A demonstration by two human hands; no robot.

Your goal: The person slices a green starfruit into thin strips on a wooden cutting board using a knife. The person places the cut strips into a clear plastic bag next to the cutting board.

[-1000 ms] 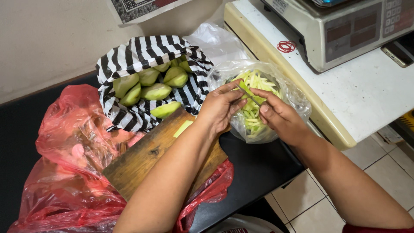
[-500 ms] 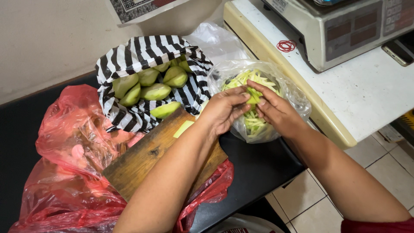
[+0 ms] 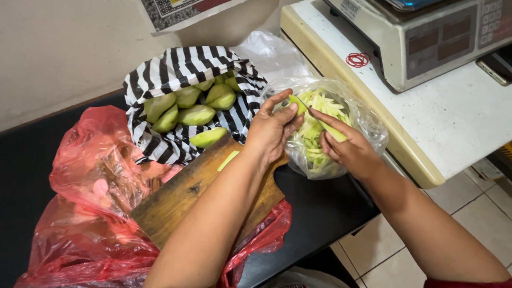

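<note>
Presently, left hand and right hand each pinch a green mango strip directly above the clear plastic bag, strips slanting toward each other.

Your forearms reach forward side by side, bare to the elbow. Your left hand curls with thumb and fingers pinched; your right hand faces it, palm inward, fingers extended.
</note>
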